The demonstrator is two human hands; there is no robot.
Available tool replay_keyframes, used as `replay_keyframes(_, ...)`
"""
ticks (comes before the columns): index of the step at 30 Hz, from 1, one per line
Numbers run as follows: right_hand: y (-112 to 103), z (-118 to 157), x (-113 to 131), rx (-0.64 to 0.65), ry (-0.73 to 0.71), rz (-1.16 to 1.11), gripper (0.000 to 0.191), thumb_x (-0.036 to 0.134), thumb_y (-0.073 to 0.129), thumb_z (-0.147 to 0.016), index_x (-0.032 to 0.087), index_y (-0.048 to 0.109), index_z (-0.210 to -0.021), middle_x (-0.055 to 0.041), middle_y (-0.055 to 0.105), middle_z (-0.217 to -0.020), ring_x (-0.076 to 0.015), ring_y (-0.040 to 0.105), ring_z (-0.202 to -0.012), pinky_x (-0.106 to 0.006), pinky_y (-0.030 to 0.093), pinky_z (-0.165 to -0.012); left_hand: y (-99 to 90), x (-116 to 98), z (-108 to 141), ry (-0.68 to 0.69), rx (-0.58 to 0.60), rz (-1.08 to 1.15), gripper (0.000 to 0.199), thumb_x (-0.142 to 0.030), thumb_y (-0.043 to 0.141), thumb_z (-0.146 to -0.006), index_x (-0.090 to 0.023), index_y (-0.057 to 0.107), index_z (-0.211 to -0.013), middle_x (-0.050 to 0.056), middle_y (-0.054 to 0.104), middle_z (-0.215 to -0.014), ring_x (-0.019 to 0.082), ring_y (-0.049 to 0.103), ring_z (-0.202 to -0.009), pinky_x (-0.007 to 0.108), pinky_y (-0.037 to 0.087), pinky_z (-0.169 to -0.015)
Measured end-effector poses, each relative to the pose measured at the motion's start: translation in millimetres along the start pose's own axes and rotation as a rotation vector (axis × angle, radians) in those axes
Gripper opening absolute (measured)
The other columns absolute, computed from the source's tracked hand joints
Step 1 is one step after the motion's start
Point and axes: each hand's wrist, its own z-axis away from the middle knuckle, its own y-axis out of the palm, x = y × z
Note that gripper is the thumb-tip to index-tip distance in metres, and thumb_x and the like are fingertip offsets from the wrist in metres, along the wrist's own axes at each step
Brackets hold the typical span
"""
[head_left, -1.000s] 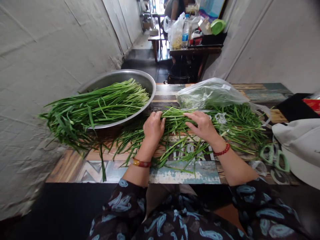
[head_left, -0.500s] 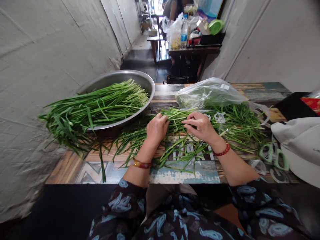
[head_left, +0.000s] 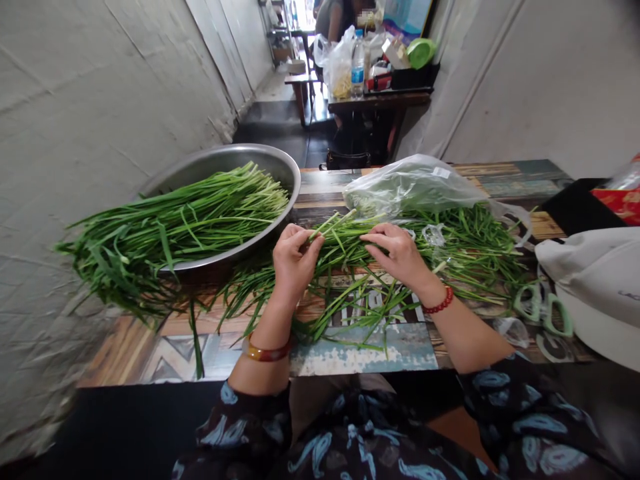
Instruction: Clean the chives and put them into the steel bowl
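Between the thumb and fingers of my left hand are a few garlic chives, their pale stem ends sticking out up and to the right. My right hand is over the loose garlic chives on the table, thumb and forefinger a little apart at the stems; nothing shows clearly in its grip. More chives lie under and in front of both hands. At the left, a big metal basin holds a thick bundle of chives, leaves hanging over its rim. A clear plastic bag partly covers chives behind my right hand.
On the right of the patterned wooden table are green-handled scissors and a pale cap. A black box stands behind them. Farther off, a person is near another table with a water bottle.
My left hand has moved left and turned, and the chive stems in its fingers now show, lifted from the pile. My right hand has barely moved. The view has shifted slightly.
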Motion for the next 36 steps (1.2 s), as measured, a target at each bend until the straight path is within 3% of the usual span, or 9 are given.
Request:
replay_keyframes(5, -14, -4, 10, -0.270, 0.214, -0.236, 0.023, 0.035, 0.055, -0.095, 0.023, 0.074, -0.091, -0.0065, 0.070, -0.093, -0.0199, 0.065, -0.087, -0.035, 0.054, -0.077, 4.1, -3, 1, -0.055, 0.199, 0.213, 0.014, -0.027, 0.064, -0.085, -0.018, 0.070, -0.077, 0.003, 0.064, -0.080, 0.015, 0.059, -0.079, 0.027, 0.048, -0.073)
replay_keyframes(9, -23, -2, 17, -0.224, 0.373, -0.540, 0.025, 0.043, 0.060, -0.092, 0.023, 0.073, -0.101, -0.0008, 0.066, -0.078, -0.0136, 0.060, -0.068, -0.027, 0.051, -0.063, 9.3, -5, 6, -0.103, 0.327, 0.293, 0.016, -0.029, 0.063, -0.086, -0.016, 0.069, -0.079, 0.001, 0.067, -0.076, 0.014, 0.060, -0.074, 0.026, 0.046, -0.069)
replay_keyframes(12, -18, 1, 20, -0.042, 0.386, -0.681, 0.036, 0.044, 0.066, -0.088, 0.023, 0.070, -0.116, 0.0005, 0.066, -0.075, -0.0131, 0.060, -0.066, -0.026, 0.052, -0.062, 11.1, -9, 8, -0.102, 0.321, 0.292, 0.016, -0.028, 0.064, -0.085, -0.016, 0.071, -0.079, 0.002, 0.068, -0.077, 0.014, 0.060, -0.073, 0.026, 0.047, -0.069)
replay_keyframes(15, -9, 1, 22, 0.033, 0.351, -0.688, 0.036, 0.043, 0.068, -0.085, 0.022, 0.072, -0.113, -0.0029, 0.072, -0.087, -0.0156, 0.065, -0.075, -0.030, 0.055, -0.068, 12.4, -13, 9, -0.042, 0.332, 0.263, 0.016, -0.028, 0.064, -0.086, -0.016, 0.073, -0.081, 0.003, 0.069, -0.078, 0.015, 0.062, -0.074, 0.027, 0.048, -0.070)
replay_keyframes(22, -15, -2, 14, -0.048, 0.239, -0.462, 0.014, 0.035, 0.072, -0.081, 0.022, 0.075, -0.080, -0.0024, 0.071, -0.078, -0.0158, 0.063, -0.071, -0.030, 0.051, -0.067, 17.8, -13, 13, 0.091, 0.325, 0.139, 0.019, -0.030, 0.061, -0.090, -0.018, 0.074, -0.083, 0.004, 0.067, -0.080, 0.016, 0.061, -0.075, 0.027, 0.046, -0.068)
replay_keyframes(28, -32, -2, 1, -0.263, 0.453, -0.668, 0.010, 0.032, 0.073, -0.079, 0.022, 0.072, -0.082, 0.0007, 0.065, -0.072, -0.0122, 0.056, -0.062, -0.027, 0.048, -0.059, 17.3, -9, 12, 0.084, 0.228, 0.083, 0.017, -0.027, 0.062, -0.088, -0.018, 0.071, -0.077, 0.003, 0.064, -0.077, 0.015, 0.059, -0.074, 0.027, 0.045, -0.068)
replay_keyframes(31, -44, -2, -3, -0.364, 0.468, -0.787, 0.008, 0.032, 0.071, -0.081, 0.025, 0.070, -0.083, 0.0017, 0.061, -0.069, -0.0108, 0.053, -0.058, -0.025, 0.047, -0.054, 16.4, -7, 12, 0.052, 0.196, 0.067, 0.015, -0.026, 0.063, -0.087, -0.019, 0.070, -0.075, 0.002, 0.063, -0.075, 0.014, 0.058, -0.072, 0.026, 0.043, -0.066)
replay_keyframes(33, -53, 0, -3, -0.329, 0.444, -0.836, 0.007, 0.033, 0.070, -0.084, 0.026, 0.070, -0.084, 0.0017, 0.061, -0.068, -0.0104, 0.053, -0.057, -0.024, 0.046, -0.052, 16.0, -6, 11, 0.027, 0.190, 0.061, 0.014, -0.025, 0.064, -0.086, -0.019, 0.069, -0.075, 0.001, 0.062, -0.075, 0.014, 0.058, -0.072, 0.026, 0.042, -0.064)
replay_keyframes(36, -62, 3, 1, -0.003, 0.362, -0.823, 0.016, 0.038, 0.066, -0.087, 0.025, 0.074, -0.083, -0.0003, 0.065, -0.068, -0.0112, 0.057, -0.057, -0.024, 0.047, -0.051, 16.0, -6, 11, 0.009, 0.190, 0.059, 0.012, -0.024, 0.065, -0.084, -0.018, 0.069, -0.075, 0.001, 0.062, -0.075, 0.014, 0.057, -0.070, 0.025, 0.041, -0.063)
